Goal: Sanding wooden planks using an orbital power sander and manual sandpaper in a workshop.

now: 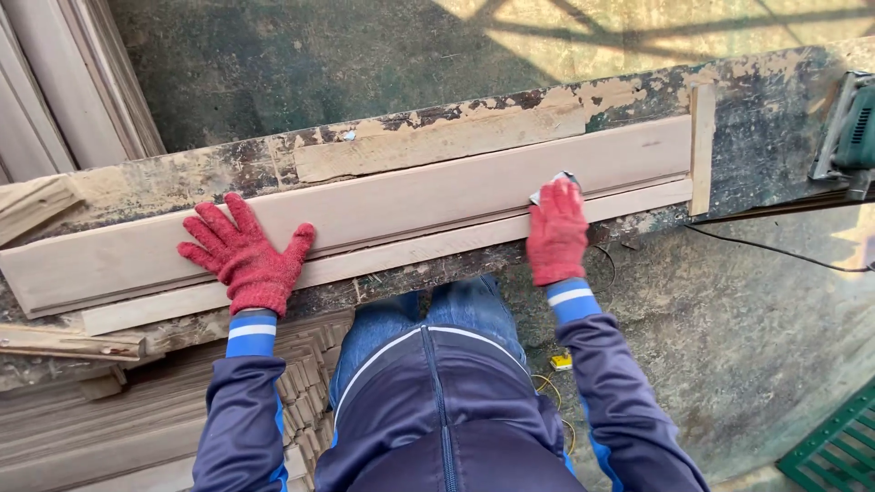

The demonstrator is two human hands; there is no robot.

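Note:
A long pale moulded board (401,202) lies lengthwise on a worn, paint-flaked workbench (228,164). My left hand (244,253), in a red knitted glove, presses flat on the board's left part with its fingers spread. My right hand (557,230), also in a red glove, rests on the board further right and is closed on a small folded piece of sandpaper (553,180) that shows at the fingertips. A thinner strip (419,250) lies along the board's near edge.
A green power tool (849,135) sits at the bench's right end, its black cable (775,251) trailing over the concrete floor. A short wooden stop (702,150) stands across the board's right end. Stacked mouldings (109,428) lie below left. A green grate (834,446) is at bottom right.

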